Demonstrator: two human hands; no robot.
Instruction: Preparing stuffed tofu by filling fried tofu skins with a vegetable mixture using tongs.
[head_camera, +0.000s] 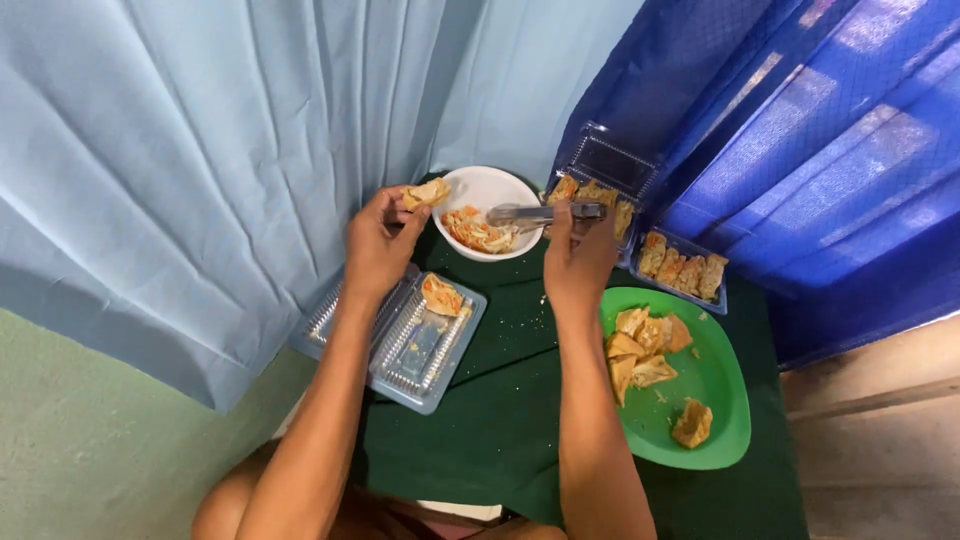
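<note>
The fried tofu piece (428, 192) sits pinched between the thumb and fingertips of the left hand (378, 243), held just beside the rim of the white bowl (487, 181) at its left edge. The right hand (578, 258) is closed around metal tongs (535, 214), fingers wrapped over the handle end, with the tips lying over the shredded vegetable filling (476, 232) inside the bowl. Judged from this, the step in hand is stuffing: filling is being picked up for the piece in the left hand. The next move appears to call for a small pinch of filling carried across to the piece, with the piece kept steady and opening turned toward the tongs. Below the left hand an open clear plastic tray (405, 345) holds one filled piece (441, 295) at its upper end; the rest of it shows bare ridges. A green plate (718, 390) to the right carries several unfilled pieces, one lying apart near the lower rim. Two packed trays (683, 264) stand behind the plate, one partly behind the right hand. All rest on a dark green cloth (500, 420). Whether the tongs actually grip filling cannot be made out, and the piece's cut opening is hidden by the fingers
</note>
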